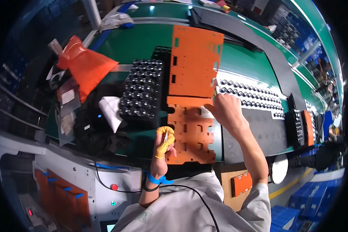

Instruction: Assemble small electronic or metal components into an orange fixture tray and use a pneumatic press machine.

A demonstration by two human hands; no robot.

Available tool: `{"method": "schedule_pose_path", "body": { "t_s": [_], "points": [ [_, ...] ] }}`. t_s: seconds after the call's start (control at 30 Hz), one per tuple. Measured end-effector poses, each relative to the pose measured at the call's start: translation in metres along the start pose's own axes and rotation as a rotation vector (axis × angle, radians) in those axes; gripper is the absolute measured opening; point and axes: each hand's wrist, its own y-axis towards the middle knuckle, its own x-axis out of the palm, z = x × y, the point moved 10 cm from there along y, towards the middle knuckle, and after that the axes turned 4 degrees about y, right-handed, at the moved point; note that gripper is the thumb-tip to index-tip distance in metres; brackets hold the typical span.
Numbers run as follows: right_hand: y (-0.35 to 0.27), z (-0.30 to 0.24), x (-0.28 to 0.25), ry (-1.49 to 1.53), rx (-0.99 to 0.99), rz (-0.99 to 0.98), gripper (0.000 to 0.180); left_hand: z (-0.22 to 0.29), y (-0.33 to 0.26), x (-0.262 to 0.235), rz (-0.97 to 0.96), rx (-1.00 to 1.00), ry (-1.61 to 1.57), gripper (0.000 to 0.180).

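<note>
In front of me lies an orange fixture plate with cut-outs, and a flat orange panel with slots adjoins its far edge. My left hand, with yellow covers on its fingers, is curled over the plate's left edge. A small pale pointed thing shows between its fingers; its kind is unclear. My right hand is closed at the right edge, near where plate and panel meet. Whatever its fingers hold is hidden. A small whitish patch shows on the plate beside it.
A black tray of shiny round lens-like parts stands left of the panel. More such parts line a white strip to the right, beyond a dark mat. An orange bag lies far left. A blue wrist strap with a cable circles my left wrist.
</note>
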Motion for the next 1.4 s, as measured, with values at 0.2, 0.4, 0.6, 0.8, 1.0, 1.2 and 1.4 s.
{"method": "schedule_pose_path", "body": {
  "t_s": [0.2, 0.4, 0.6, 0.8, 1.0, 1.2, 1.4],
  "points": [
    [0.031, -0.095, -0.037, 0.42, -0.243, 0.312, 0.027, 0.011, -0.02, -0.016, -0.008, 0.123, 0.09, 0.047],
    [0.079, -0.112, -0.021, 0.463, -0.252, 0.194, 0.027, 0.042, -0.029, -0.003, -0.039, 0.267, 0.364, 0.054],
    [0.091, -0.117, -0.015, 0.265, -0.153, 0.157, 0.032, 0.048, -0.03, 0.004, -0.087, 0.358, 0.532, 0.058],
    [0.091, -0.12, -0.016, 0.346, -0.241, 0.28, 0.031, 0.036, -0.027, 0.005, -0.095, 0.29, 0.414, 0.061],
    [0.068, -0.09, -0.026, 0.777, -0.165, 0.346, 0.024, 0.018, -0.02, 0.003, -0.07, 0.143, 0.181, 0.067],
    [0.005, -0.073, -0.001, 1.321, -0.22, 0.004, 0.02, 0.032, -0.015, 0.002, -0.012, 0.251, 0.07, 0.071],
    [-0.064, -0.072, 0.006, 1.482, -0.357, -0.222, 0.019, 0.043, -0.021, 0.007, 0.028, 0.331, 0.094, 0.077]
  ]
}}
